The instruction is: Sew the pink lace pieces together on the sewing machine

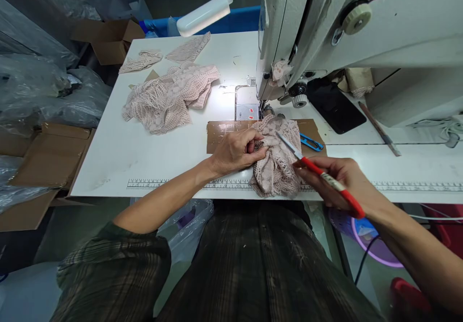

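Observation:
A bunched piece of pale pink lace [278, 162] lies on the white sewing table [119, 153], just in front of the sewing machine's needle area [262, 107]. My left hand [237, 150] is closed, pinching the lace's left edge. My right hand [342, 179] is closed round a red-handled tool with a thin metal tip [318, 170]; the tip points up-left over the lace. A brown cardboard sheet [220, 133] lies under the lace.
A white sewing machine [361, 27] fills the upper right, with a lamp [204, 15] on a flexible arm. A pile of pink lace pieces [170, 97] sits at the back left. Blue thread snips [311, 142] and a black phone [334, 107] lie near the machine. Cardboard boxes [108, 39] stand left.

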